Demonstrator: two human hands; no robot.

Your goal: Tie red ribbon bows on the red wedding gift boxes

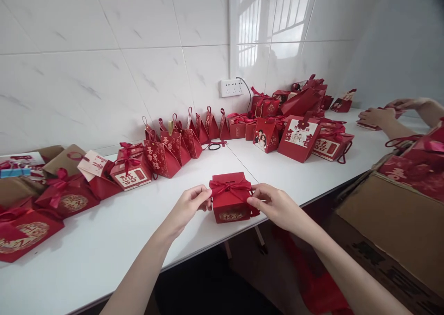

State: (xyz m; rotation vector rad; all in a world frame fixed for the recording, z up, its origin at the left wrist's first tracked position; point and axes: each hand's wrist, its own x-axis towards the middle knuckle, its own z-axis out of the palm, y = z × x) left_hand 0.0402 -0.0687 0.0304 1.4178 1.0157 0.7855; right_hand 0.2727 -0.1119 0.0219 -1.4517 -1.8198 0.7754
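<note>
A small red gift box [231, 212] with gold print on its front stands upright near the table's front edge. Across its top a red ribbon [231, 188] is tied in a bow. My left hand [196, 200] is closed at the box's left side, thumb and finger pinching the ribbon's left loop. On the other side my right hand [274, 203] pinches the ribbon's right loop between thumb and fingers. A red tassel-like end hangs below the right fingers. Curled fingers hide part of both ribbon ends.
Finished-looking red boxes line the white table [138, 241] at left, including a double-happiness box [132, 178] and triangular boxes [163, 157]. More boxes [300, 137] are piled at right. A socket strip [231, 88] is on the wall. At right are a cardboard carton [388, 208] and another person's hands [379, 116].
</note>
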